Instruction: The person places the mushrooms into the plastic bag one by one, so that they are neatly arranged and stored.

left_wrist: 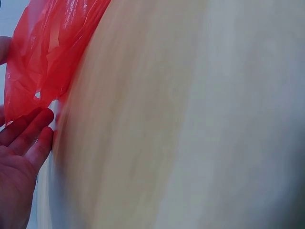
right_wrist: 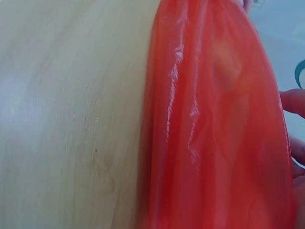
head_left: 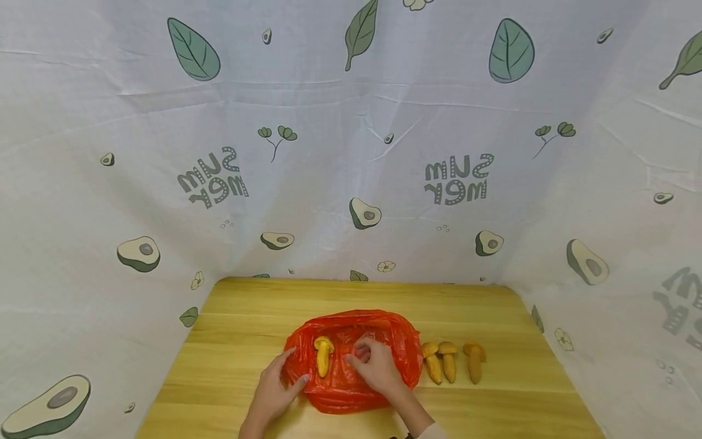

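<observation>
A red plastic bag [head_left: 403, 341] lies spread with its mouth wide on the wooden table. Inside its left part rests one yellow mushroom [head_left: 323, 356], cap toward the back. My left hand [head_left: 272, 387] is at the bag's left edge, thumb and fingers apart, fingertips touching the plastic. In the left wrist view its fingers look nearly straight against the outside of the bag. My right hand [head_left: 378, 369] hovers over the bag's middle, fingers loosely bent, with no object visible between them. In the right wrist view the bag's side [right_wrist: 219, 119] covers part of that hand.
Right of the bag lie three more mushrooms: one [head_left: 432, 363] beside the bag's edge, another [head_left: 448, 361] close by, and one [head_left: 474, 361] farther right. A patterned white cloth [head_left: 329, 183] hangs behind the wooden table [head_left: 219, 360] and along its sides.
</observation>
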`<state>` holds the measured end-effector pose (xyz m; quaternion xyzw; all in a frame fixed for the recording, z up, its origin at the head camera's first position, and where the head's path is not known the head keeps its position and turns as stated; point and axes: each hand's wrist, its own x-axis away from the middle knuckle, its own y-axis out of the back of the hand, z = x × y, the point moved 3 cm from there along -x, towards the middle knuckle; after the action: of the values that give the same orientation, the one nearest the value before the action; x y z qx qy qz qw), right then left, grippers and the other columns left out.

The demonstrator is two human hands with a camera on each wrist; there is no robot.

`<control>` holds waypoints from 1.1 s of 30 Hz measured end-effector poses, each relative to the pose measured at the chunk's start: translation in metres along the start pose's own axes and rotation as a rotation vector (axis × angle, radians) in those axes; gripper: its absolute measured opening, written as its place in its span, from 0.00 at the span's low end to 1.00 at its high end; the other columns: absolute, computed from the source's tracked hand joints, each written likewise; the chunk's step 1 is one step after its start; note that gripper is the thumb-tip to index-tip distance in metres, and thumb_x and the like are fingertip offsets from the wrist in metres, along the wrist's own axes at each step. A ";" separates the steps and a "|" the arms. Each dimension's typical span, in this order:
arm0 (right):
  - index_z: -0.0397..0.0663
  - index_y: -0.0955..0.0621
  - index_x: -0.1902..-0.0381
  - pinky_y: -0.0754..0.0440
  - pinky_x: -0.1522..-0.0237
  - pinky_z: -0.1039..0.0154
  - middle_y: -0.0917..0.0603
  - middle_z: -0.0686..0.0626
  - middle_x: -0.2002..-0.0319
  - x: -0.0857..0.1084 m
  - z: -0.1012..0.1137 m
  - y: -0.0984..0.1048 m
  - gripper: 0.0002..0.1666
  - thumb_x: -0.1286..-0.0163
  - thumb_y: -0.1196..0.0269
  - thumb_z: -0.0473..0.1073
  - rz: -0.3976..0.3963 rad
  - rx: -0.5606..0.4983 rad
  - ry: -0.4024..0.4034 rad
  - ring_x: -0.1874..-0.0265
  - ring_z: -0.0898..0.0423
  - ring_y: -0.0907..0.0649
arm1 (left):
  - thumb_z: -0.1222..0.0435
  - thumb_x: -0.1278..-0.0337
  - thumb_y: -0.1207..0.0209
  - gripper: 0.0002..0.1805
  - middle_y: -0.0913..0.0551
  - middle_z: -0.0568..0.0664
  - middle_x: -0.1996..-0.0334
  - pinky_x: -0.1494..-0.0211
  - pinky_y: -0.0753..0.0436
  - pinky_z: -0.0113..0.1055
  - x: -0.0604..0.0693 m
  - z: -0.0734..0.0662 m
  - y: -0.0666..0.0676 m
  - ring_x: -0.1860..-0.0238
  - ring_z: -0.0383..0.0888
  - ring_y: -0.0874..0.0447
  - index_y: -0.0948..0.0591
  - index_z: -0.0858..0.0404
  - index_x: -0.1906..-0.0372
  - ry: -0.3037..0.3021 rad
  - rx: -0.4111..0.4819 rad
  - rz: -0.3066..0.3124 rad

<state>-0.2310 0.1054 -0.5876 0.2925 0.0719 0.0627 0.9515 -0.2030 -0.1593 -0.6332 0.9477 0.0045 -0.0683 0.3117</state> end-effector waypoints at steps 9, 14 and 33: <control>0.39 0.15 0.54 0.17 0.67 0.70 0.13 0.49 0.65 0.003 0.000 0.021 0.20 0.34 0.27 0.50 -0.033 0.007 -0.012 0.70 0.62 0.17 | 0.49 0.43 0.28 0.39 0.21 0.62 0.34 0.30 0.23 0.59 0.000 0.001 -0.001 0.33 0.63 0.23 0.25 0.62 0.30 0.001 -0.010 0.004; 0.39 0.15 0.54 0.17 0.68 0.70 0.14 0.49 0.65 0.004 -0.002 0.033 0.18 0.34 0.27 0.46 -0.051 0.009 -0.002 0.70 0.60 0.17 | 0.50 0.44 0.28 0.39 0.20 0.62 0.35 0.30 0.23 0.60 0.001 0.001 -0.001 0.33 0.63 0.22 0.25 0.62 0.31 -0.007 -0.011 -0.010; 0.41 0.14 0.54 0.17 0.66 0.70 0.15 0.51 0.65 0.021 -0.012 0.094 0.16 0.37 0.25 0.41 -0.230 0.000 -0.073 0.69 0.60 0.19 | 0.49 0.44 0.28 0.40 0.21 0.61 0.34 0.30 0.22 0.57 0.000 0.001 0.000 0.33 0.61 0.22 0.26 0.61 0.30 -0.005 -0.011 -0.003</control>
<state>-0.2202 0.1926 -0.5468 0.2845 0.0703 -0.0578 0.9543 -0.2034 -0.1594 -0.6339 0.9459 0.0055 -0.0709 0.3167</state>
